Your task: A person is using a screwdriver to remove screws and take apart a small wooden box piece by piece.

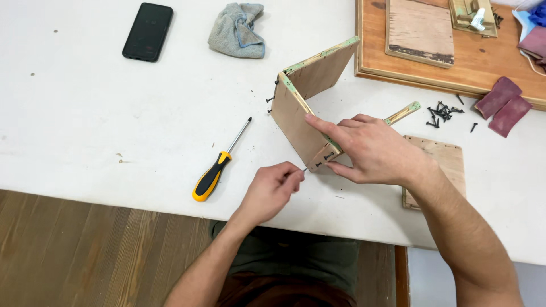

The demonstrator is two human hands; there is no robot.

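A small plywood box frame [296,111] stands on the white table [114,125], its panels joined at the corners with green-tinted edges. My right hand [372,149] presses on the near corner of the frame, index finger stretched along the top edge. My left hand [273,189] pinches a small black screw [305,169] at the lower corner of the front panel, beside two screws set in the wood. A yellow-and-black screwdriver [219,165] lies on the table to the left of my left hand.
A pile of black screws [442,112] lies right of the frame, and a loose plywood panel [446,165] rests under my right forearm. A wooden tray [455,51] with boards sits far right. Sandpaper pieces [503,105], a grey cloth [238,29] and a black phone [148,31] lie about.
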